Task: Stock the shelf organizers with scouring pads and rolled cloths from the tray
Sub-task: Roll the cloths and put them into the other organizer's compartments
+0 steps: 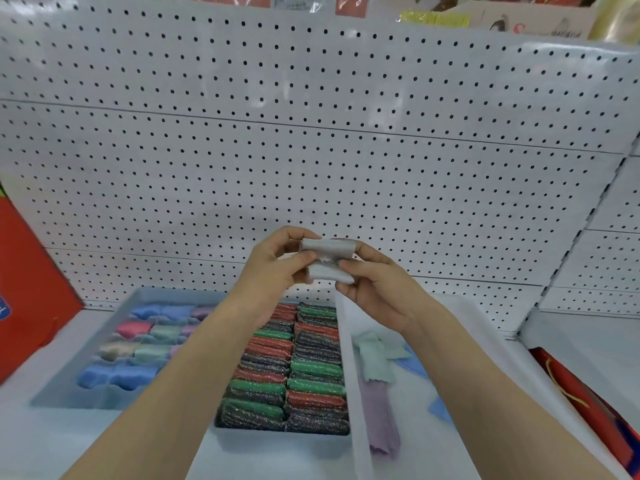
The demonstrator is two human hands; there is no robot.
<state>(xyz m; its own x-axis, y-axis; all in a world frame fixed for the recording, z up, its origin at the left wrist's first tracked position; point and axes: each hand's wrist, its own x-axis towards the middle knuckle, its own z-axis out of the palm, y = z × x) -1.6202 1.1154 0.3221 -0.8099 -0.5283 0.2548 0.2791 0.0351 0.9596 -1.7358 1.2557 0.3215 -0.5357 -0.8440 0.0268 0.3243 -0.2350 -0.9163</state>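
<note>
White perforated shelf backing [311, 150] stands behind. Grey compartmented cloth organizer [69, 386] is part-filled; white tray [349, 393] sits right. Left hand [273, 268] and right hand [377, 292] pinch a white cloth [327, 259] aloft, apparently rolling it. Next: tighten, seat in a compartment.

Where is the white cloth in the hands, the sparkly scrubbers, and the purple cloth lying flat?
white cloth [329, 259]: head view, middle of the roll held by both hands.
sparkly scrubbers [315, 370]: head view, a green pad.
purple cloth [379, 414]: head view, middle of the strip.
</note>
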